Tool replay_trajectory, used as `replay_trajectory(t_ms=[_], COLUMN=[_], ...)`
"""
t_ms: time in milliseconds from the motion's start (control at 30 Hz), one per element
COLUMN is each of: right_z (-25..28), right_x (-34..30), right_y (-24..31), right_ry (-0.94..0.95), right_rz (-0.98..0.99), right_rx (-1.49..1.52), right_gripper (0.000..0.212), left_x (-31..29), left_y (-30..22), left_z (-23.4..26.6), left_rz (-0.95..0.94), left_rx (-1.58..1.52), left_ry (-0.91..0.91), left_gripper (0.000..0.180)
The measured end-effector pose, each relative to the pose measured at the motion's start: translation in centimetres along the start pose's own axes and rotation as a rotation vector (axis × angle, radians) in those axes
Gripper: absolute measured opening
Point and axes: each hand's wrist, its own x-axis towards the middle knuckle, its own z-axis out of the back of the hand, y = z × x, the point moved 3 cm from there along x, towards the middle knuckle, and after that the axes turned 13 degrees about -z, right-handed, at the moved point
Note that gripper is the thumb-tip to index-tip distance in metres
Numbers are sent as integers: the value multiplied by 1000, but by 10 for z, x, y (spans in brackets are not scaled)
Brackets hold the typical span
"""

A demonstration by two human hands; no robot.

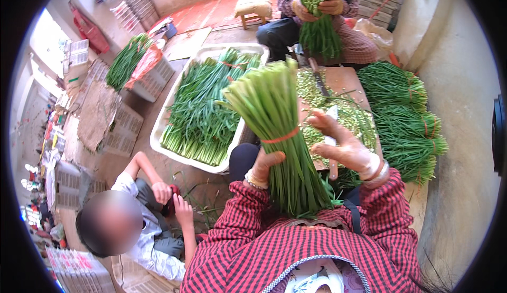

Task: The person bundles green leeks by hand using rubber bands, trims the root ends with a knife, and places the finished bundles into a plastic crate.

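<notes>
My left hand [265, 167] is wrapped round a thick bundle of garlic chives [272, 103], just below the orange band [281, 136] that ties it. The pale cut ends point up and away, and the green leaves hang toward my lap. To the right of the bundle, my right hand [347, 149] is open, its fingers spread and apart from the chives. Both hands seem to wear thin gloves. Beneath the right hand, a knife [333, 170] lies across the wooden board [347, 77], partly hidden by the fingers. Cut chive ends [355, 120] cover much of the board.
A white tub [157, 129] of chives stands left of the board. Several banded bundles [404, 111] are piled along the right wall. Across from me, a person holds another chive bundle [322, 37]. Another person [153, 229] sits close at my left. Crates [124, 132] line the left side.
</notes>
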Motion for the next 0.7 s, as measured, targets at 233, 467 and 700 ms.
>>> replay_trajectory(t_ms=[233,467,700], right_z=[-16,-32,-10], right_x=[16,24,14], right_y=[-7,14,54], right_ry=[-95,1,-251], right_rz=[-12,-48,-153], right_rx=[427,267,-424], right_gripper=[76,83,34], left_x=[16,29,34], left_y=[9,-17,-32], left_z=[-9,4,-23], left_rz=[152,-192,-259], left_rx=[395,224,65], left_ry=[214,101,-127], left_gripper=[75,77,57])
